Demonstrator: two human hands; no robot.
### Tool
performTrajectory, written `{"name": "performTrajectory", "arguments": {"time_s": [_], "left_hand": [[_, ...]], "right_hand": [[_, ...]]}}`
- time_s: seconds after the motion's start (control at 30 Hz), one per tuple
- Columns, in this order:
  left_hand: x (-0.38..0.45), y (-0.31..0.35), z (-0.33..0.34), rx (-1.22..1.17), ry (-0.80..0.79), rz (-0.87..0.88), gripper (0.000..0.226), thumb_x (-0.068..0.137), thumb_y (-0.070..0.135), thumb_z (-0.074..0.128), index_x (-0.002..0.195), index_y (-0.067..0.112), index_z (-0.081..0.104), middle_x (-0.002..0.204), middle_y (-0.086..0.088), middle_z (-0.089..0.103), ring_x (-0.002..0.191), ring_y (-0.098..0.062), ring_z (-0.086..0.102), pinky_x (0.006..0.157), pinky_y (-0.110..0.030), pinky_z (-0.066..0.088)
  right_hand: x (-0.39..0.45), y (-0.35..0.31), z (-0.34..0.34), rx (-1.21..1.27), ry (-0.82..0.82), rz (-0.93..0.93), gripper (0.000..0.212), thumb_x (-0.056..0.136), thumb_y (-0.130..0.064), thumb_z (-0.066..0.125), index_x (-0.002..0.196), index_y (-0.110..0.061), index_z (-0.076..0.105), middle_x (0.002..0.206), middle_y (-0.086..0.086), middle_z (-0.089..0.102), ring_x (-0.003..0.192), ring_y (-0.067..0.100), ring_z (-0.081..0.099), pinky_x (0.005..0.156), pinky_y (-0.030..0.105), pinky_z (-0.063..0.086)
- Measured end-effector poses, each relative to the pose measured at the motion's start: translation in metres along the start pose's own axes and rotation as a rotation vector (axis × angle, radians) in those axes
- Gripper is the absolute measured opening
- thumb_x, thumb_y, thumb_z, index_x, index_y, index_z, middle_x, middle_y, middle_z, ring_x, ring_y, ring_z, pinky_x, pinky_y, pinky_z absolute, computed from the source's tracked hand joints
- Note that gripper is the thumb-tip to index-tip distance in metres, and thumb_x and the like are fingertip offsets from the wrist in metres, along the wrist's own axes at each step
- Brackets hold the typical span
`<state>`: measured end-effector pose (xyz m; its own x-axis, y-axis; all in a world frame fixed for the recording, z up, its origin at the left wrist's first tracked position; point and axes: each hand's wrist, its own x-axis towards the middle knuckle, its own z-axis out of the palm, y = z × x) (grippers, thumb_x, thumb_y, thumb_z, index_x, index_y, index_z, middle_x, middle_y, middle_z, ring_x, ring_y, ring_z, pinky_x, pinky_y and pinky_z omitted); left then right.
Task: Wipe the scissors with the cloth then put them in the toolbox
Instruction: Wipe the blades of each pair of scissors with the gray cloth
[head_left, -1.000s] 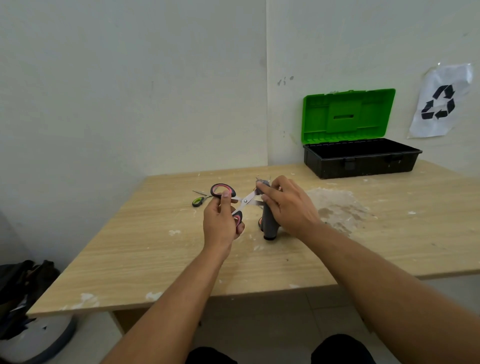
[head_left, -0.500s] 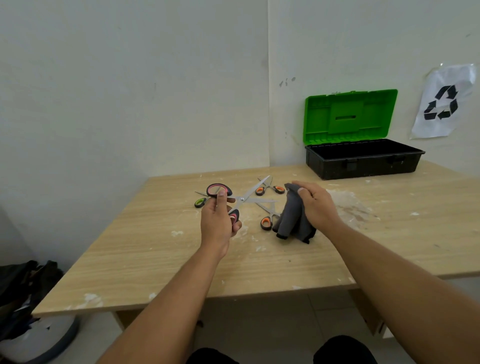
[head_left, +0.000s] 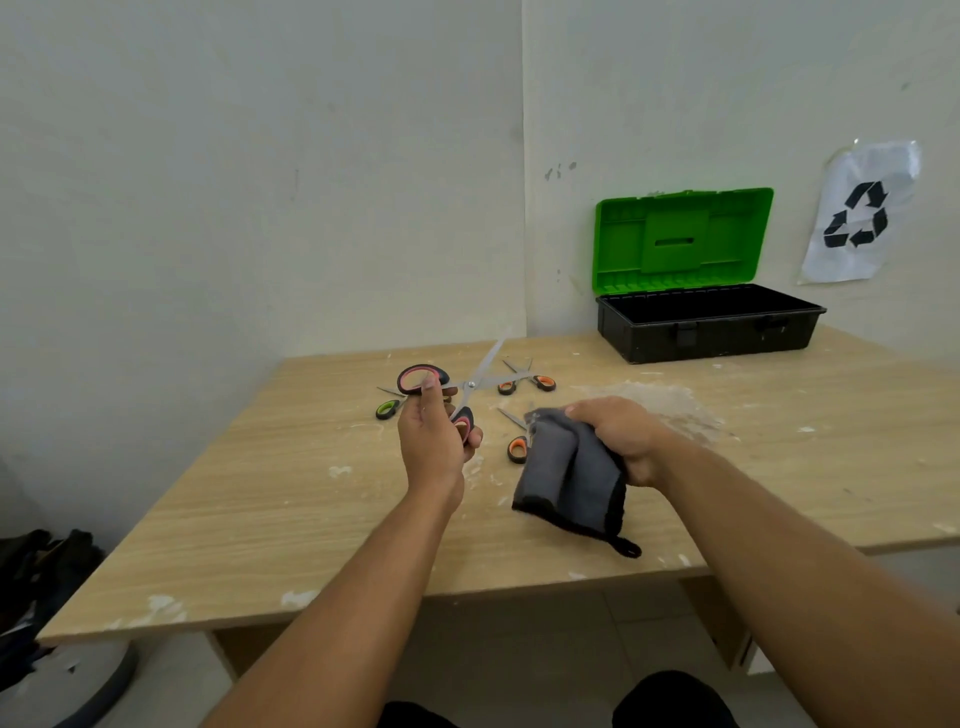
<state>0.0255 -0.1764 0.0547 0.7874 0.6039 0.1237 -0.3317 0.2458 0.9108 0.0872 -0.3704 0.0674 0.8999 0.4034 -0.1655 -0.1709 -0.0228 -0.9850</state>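
Since half a second ago the right hand has drawn the grey cloth back toward the worktop's front edge, clear of the blades. Its grip is curled round the folded cloth. Left hand pinches the pink-handled scissors by their loops, blades spread. 3 smaller scissors lie nearby. Toolbox sits open at the back right corner.

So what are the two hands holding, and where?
Left hand grips the pink-handled scissors by their handles; right hand grips the grey cloth at its top.
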Motion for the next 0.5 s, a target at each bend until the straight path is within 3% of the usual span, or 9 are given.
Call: {"name": "performTrajectory", "arguments": {"time_s": [0.13,0.2,0.3,0.4,0.5], "left_hand": [[-0.002,0.0,0.004,-0.022,0.002,0.003,0.039,0.1,0.052,0.047,0.089,0.016,0.058,0.068,-0.003,0.055,0.042,-0.016,0.052,0.034,-0.022,0.032],[-0.002,-0.001,0.006,-0.019,0.002,0.013,0.039,0.1,0.051,0.047,0.09,0.015,0.057,0.067,-0.005,0.054,0.043,-0.019,0.056,0.034,-0.024,0.031],[-0.003,-0.002,0.01,-0.02,0.018,0.019,0.04,0.1,0.05,0.046,0.091,0.013,0.057,0.07,-0.01,0.056,0.046,-0.023,0.062,0.035,-0.026,0.04],[-0.006,-0.005,0.016,-0.038,0.036,0.021,0.038,0.102,0.05,0.044,0.09,0.016,0.058,0.071,-0.006,0.059,0.054,-0.023,0.069,0.043,-0.027,0.051],[-0.01,-0.008,0.024,0.024,0.099,0.026,0.037,0.1,0.053,0.044,0.084,0.025,0.061,0.059,0.013,0.061,0.056,-0.001,0.061,0.05,-0.016,0.048]], "right_hand": [[0.007,0.01,0.002,-0.596,0.083,-0.029,0.02,0.1,-0.017,0.056,0.102,-0.007,0.074,0.101,0.012,0.072,0.091,0.023,0.067,0.067,0.031,0.056],[0.011,0.013,0.001,-0.994,0.134,-0.106,0.021,0.099,-0.023,0.056,0.104,-0.013,0.073,0.103,0.005,0.07,0.089,0.018,0.062,0.07,0.028,0.05],[0.008,0.014,0.007,-1.247,0.163,-0.149,0.017,0.098,-0.028,0.056,0.103,-0.022,0.071,0.099,-0.001,0.068,0.081,0.01,0.057,0.066,0.023,0.045],[0.003,0.012,0.018,-1.127,0.271,-0.372,0.02,0.096,-0.039,0.058,0.093,-0.024,0.072,0.089,-0.009,0.068,0.077,0.007,0.059,0.066,0.023,0.048],[-0.008,0.001,0.041,-0.611,0.156,-0.402,0.027,0.094,-0.048,0.059,0.086,-0.026,0.074,0.079,-0.01,0.074,0.066,0.002,0.066,0.059,0.019,0.047]]}}
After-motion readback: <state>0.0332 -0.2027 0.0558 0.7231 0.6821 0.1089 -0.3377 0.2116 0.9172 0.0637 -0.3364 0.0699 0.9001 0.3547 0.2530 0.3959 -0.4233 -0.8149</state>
